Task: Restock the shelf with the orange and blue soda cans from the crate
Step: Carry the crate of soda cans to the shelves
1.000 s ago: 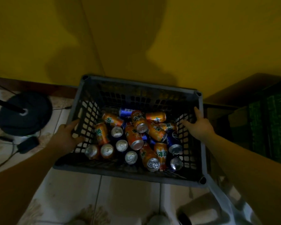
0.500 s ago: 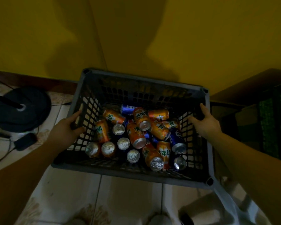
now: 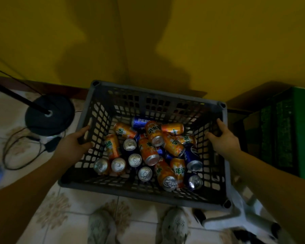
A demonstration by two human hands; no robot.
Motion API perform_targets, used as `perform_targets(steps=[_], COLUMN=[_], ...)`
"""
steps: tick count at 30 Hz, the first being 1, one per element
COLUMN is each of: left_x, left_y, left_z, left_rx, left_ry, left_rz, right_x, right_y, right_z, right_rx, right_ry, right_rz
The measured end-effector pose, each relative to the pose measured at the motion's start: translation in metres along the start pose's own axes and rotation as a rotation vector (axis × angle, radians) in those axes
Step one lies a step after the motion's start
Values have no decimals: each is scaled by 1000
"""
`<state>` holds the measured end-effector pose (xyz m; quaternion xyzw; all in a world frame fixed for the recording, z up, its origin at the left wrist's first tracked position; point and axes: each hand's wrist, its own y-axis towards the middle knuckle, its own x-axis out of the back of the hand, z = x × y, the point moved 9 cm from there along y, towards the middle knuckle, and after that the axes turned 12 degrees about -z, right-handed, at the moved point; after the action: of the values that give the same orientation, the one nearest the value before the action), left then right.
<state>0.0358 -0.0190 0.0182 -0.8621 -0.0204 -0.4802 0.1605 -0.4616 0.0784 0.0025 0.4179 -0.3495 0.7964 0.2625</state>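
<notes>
A dark grey lattice crate [image 3: 153, 88] sits in front of me, against a yellow wall. Inside lie several orange soda cans [image 3: 149, 151] and blue soda cans [image 3: 192, 155], some upright, some tipped over each other. My left hand [image 3: 74, 145] grips the crate's left wall, thumb inside and fingers through the lattice. My right hand [image 3: 224, 140] grips the right wall near its top rim. No shelf is clearly visible.
A black round stand base [image 3: 49, 115] with a pole and cables lies on the tiled floor at the left. A green crate [image 3: 289, 132] stands at the right. A white chair leg [image 3: 239, 219] and my two shoes [image 3: 102, 226] are below the crate.
The crate now sits lower in view and my shoes have appeared. Both hands keep their hold on the side walls.
</notes>
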Motion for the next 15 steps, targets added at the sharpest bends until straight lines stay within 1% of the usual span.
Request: perform_targets(steps=[5,8,13,15], left_x=[92,155,251,283], left_y=[-54,-88,-136,-149], left_z=[-23,-43,-85,-99], left_rx=[-10,-19,-98,-132], left_ry=[51,31,10,7], left_rz=[16,20,45,61], right_x=[71,129,235,273], right_y=[-63,-109,-185,-217], right_z=[33,52,77,81], right_rx=[18,28,66,61], right_ry=[-3,4,-27,-20], right_rz=[36,44,-23,-84])
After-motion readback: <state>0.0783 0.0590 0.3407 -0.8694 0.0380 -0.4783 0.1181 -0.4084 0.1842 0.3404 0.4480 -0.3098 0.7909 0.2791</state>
